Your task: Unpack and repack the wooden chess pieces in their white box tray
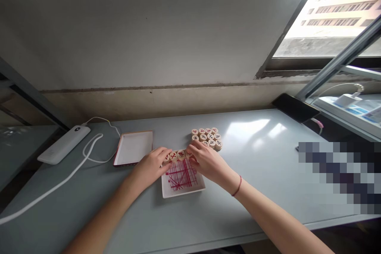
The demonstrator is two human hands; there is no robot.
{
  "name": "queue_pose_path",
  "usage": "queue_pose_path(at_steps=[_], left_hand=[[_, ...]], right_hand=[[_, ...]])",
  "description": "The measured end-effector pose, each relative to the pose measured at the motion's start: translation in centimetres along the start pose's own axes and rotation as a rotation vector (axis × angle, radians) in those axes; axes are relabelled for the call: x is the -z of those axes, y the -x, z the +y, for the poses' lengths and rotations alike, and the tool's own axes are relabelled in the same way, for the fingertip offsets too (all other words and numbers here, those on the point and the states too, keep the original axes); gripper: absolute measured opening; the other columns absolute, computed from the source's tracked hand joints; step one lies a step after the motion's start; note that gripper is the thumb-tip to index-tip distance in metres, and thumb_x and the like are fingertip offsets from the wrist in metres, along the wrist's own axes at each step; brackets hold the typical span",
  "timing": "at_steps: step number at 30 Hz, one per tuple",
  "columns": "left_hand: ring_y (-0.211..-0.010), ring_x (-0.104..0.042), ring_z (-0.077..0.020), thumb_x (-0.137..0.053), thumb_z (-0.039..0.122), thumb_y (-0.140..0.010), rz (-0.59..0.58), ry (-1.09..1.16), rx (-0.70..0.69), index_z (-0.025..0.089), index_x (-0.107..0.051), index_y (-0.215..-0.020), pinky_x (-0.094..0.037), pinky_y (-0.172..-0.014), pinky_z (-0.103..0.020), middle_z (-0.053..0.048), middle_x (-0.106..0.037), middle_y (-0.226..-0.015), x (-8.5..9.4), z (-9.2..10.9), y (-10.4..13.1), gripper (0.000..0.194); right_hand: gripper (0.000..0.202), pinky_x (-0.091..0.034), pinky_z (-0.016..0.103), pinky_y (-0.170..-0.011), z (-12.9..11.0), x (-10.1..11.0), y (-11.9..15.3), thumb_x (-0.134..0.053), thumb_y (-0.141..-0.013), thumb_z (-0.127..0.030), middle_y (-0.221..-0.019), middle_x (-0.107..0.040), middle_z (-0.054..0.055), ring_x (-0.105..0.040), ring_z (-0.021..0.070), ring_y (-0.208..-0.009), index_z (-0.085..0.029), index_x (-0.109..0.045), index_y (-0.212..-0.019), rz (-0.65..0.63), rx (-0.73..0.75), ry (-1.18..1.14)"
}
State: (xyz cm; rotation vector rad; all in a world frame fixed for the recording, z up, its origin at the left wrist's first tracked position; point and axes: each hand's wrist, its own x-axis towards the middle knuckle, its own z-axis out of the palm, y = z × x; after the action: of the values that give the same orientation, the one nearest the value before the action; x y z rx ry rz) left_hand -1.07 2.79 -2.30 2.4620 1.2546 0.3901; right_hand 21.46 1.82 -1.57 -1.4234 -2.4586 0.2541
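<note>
A row of round wooden Chinese chess pieces (181, 154) with red characters lies along the far side of a white open box (183, 196). My left hand (153, 164) pinches the row's left end between thumb and fingers. At the other end my right hand (205, 160) closes on the rightmost pieces, its fingers partly covering them. Inside the box, a folded sheet printed with red lines (183, 176) shows on the bottom. Just behind my right hand, more chess pieces (210, 137) stand in stacked rows, with red and black characters on top.
The box lid (135, 149) lies upturned left of my left hand. Farther left are a white power bank (64, 145) and a looping white cable (59, 184). A dark phone (296, 107) leans at the back right. The table's front edge (253, 238) runs beneath my right forearm.
</note>
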Motion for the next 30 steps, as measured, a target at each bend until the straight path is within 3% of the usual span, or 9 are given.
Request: queue_pose_path(at_steps=[3, 6, 10, 14, 18, 21, 23, 25, 30], left_hand=[[-0.097, -0.063, -0.02, -0.053, 0.025, -0.089, 0.012, -0.012, 0.036, 0.023, -0.056, -0.119, -0.05, -0.085, -0.031, -0.005, -0.062, -0.114, -0.1, 0.3, 0.0, 0.03], [-0.098, -0.063, -0.0206, -0.052, 0.024, -0.089, 0.028, -0.027, 0.058, 0.022, -0.057, -0.117, -0.05, -0.086, -0.031, -0.005, -0.063, -0.112, -0.2, 0.5, 0.1, 0.028], [-0.099, -0.063, -0.0208, -0.052, 0.022, -0.088, 0.07, -0.033, 0.056, 0.021, -0.058, -0.116, -0.051, -0.087, -0.032, -0.006, -0.063, -0.112, -0.6, 0.6, 0.1, 0.029], [-0.104, -0.061, -0.021, -0.055, 0.02, -0.087, 0.1, -0.022, 0.054, 0.02, -0.056, -0.119, -0.049, -0.093, -0.033, -0.006, -0.063, -0.115, -1.0, 0.4, 0.1, 0.032], [-0.105, -0.06, -0.0213, -0.056, 0.02, -0.087, 0.104, -0.012, 0.069, 0.02, -0.056, -0.12, -0.049, -0.094, -0.034, -0.006, -0.062, -0.115, -1.1, 0.3, 0.2, 0.034], [-0.111, -0.058, -0.0226, -0.061, 0.028, -0.086, 0.14, 0.013, 0.046, 0.022, -0.051, -0.126, -0.047, -0.097, -0.036, -0.007, -0.059, -0.122, -0.9, 0.2, 0.3, 0.042], [-0.116, -0.054, -0.0232, -0.061, 0.035, -0.086, 0.202, 0.042, 0.026, 0.024, -0.046, -0.131, -0.046, -0.099, -0.036, -0.007, -0.055, -0.127, -0.7, 0.2, 0.5, 0.049], [-0.118, -0.053, -0.0227, -0.059, 0.038, -0.087, 0.278, 0.075, 0.01, 0.027, -0.042, -0.134, -0.046, -0.098, -0.035, -0.006, -0.053, -0.129, -0.5, 0.3, 0.6, 0.051], [-0.107, -0.06, -0.0191, -0.053, 0.032, -0.092, 0.387, 0.155, -0.034, 0.027, -0.048, -0.126, -0.049, -0.091, -0.03, -0.004, -0.059, -0.118, -0.1, 1.3, 0.8, 0.035]], right_hand=[[0.011, -0.045, 0.027, -0.06, 0.7, 1.5, -1.1, -0.053, -0.086, -0.023, -0.099, -0.058, 0.007, -0.058, 0.015, -0.071, -0.018, -0.058, -0.095, -0.01, -0.07, -0.098], [0.021, -0.043, 0.027, -0.061, 1.8, 2.8, -3.4, -0.045, -0.09, -0.026, -0.106, -0.061, 0.008, -0.061, 0.0167, -0.074, -0.019, -0.059, -0.103, 0.036, -0.239, -0.023], [0.028, -0.042, 0.028, -0.057, 2.6, 3.1, -7.0, -0.049, -0.086, -0.032, -0.1, -0.066, 0.011, -0.064, 0.0243, -0.08, -0.018, -0.06, -0.108, -0.132, -0.421, 0.156], [0.019, -0.045, 0.029, -0.059, 2.7, 2.3, -9.1, -0.059, -0.077, -0.02, -0.09, -0.068, 0.015, -0.066, 0.028, -0.082, -0.015, -0.066, -0.094, -0.275, -0.431, 0.227], [0.018, -0.046, 0.029, -0.062, 2.8, 2.2, -9.6, -0.062, -0.074, -0.013, -0.091, -0.069, 0.017, -0.067, 0.0285, -0.085, -0.014, -0.068, -0.091, -0.275, -0.428, 0.225], [0.02, -0.047, 0.029, -0.064, 2.2, 2.9, -9.1, -0.058, -0.079, -0.018, -0.094, -0.07, 0.015, -0.066, 0.0272, -0.088, -0.015, -0.067, -0.098, -0.211, -0.401, 0.209], [0.023, -0.047, 0.028, -0.068, 1.3, 3.3, -8.2, -0.054, -0.085, -0.026, -0.099, -0.07, 0.011, -0.066, 0.0237, -0.09, -0.018, -0.064, -0.104, -0.12, -0.31, 0.092], [0.024, -0.047, 0.026, -0.069, -0.1, 3.5, -6.8, -0.055, -0.085, -0.034, -0.1, -0.07, 0.007, -0.066, 0.0194, -0.087, -0.02, -0.063, -0.103, -0.029, -0.171, -0.171], [0.019, -0.046, 0.022, -0.058, -3.1, 2.9, -3.7, -0.058, -0.084, -0.039, -0.087, -0.07, 0.0, -0.066, 0.0117, -0.067, -0.022, -0.061, -0.093, -0.05, -0.098, -0.671]])
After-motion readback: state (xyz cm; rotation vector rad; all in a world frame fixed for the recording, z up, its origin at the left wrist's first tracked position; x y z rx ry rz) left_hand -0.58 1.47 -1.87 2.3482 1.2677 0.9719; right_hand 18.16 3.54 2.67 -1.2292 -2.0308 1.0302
